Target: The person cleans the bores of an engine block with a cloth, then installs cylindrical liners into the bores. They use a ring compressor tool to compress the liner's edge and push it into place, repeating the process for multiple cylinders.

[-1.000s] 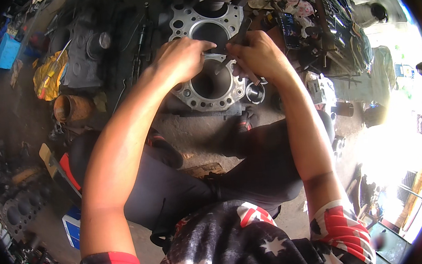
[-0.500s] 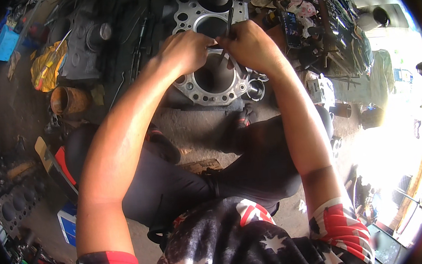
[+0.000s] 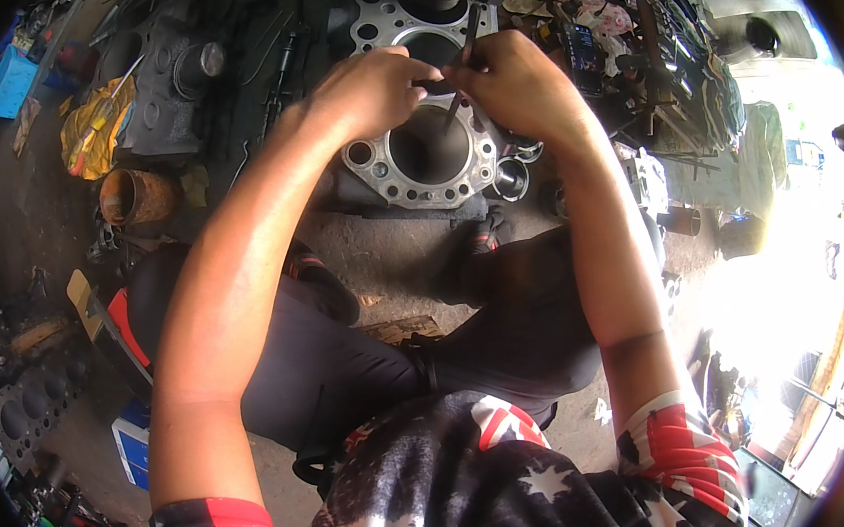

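Observation:
Below my hands lies an engine block (image 3: 472,188) with a bright, drilled top face and large round cylinder bores (image 3: 429,150). My right hand (image 3: 511,80) is closed around a thin dark metal rod (image 3: 472,24), held at a slant. Its lower end reaches over the nearer bore; I cannot tell whether it touches the metal. On the left of the block, my left hand (image 3: 375,94) hovers with index finger stretched toward the right fingertips and thumb apart from it. Nothing shows in its grasp, and its other fingers are partly hidden.
A small round metal part (image 3: 512,179) sits by the block's right corner. Tools and metal pieces are heaped around a phone (image 3: 579,52) on the right. To the left are a rusty cylinder (image 3: 138,196), a yellow cloth (image 3: 101,128) and another grey casting (image 3: 160,111).
My left thumb and index finger have parted, where they were pinched near the right fingertips. The right hand has shifted slightly right with the rod.

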Tool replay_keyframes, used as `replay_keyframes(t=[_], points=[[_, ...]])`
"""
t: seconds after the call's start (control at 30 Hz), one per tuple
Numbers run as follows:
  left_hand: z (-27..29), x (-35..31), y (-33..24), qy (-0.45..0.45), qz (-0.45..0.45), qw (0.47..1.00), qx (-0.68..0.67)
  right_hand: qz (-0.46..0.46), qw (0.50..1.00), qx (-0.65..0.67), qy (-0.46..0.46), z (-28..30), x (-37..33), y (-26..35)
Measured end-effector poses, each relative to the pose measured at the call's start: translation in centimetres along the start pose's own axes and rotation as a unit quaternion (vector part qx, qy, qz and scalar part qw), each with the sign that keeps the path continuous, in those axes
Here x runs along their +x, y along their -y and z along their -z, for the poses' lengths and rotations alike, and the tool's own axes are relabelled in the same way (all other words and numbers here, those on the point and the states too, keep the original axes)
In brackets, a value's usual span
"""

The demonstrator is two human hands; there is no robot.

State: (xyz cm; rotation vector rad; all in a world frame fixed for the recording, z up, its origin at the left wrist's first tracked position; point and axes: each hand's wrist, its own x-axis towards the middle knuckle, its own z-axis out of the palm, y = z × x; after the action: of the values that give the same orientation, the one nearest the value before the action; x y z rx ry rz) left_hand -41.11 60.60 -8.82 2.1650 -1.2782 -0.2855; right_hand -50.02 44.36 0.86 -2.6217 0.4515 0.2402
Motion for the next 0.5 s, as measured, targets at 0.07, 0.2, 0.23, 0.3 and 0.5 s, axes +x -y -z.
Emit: replay_keyframes(t=[0.07,0.2,0.23,0.3,0.5], points=[[0.4,0.3,0.4,0.003,-0.021,1.0,-0.021,0.035,0.998,0.056,-0.01,0.9,-0.6,0.2],[-0.1,0.5,0.0,-0.041,0.039,0.997,-0.045,0.04,0.977,0.205,-0.034,3.4,-2.5,-0.7],[-0.3,0.3,-0.1,-0.043,0.015,0.999,-0.018,0.018,0.973,0.219,-0.078,3.4,-2.4,-1.1],[-0.8,-0.2,-0.7,-0.046,-0.033,0.998,0.041,-0.068,0.968,0.211,-0.117,4.1,-2.6,-2.5],[-2.2,-1.5,-2.5,0.006,-0.044,0.986,0.162,-0.071,0.976,0.167,-0.12,3.7,-3.2,-5.6]])
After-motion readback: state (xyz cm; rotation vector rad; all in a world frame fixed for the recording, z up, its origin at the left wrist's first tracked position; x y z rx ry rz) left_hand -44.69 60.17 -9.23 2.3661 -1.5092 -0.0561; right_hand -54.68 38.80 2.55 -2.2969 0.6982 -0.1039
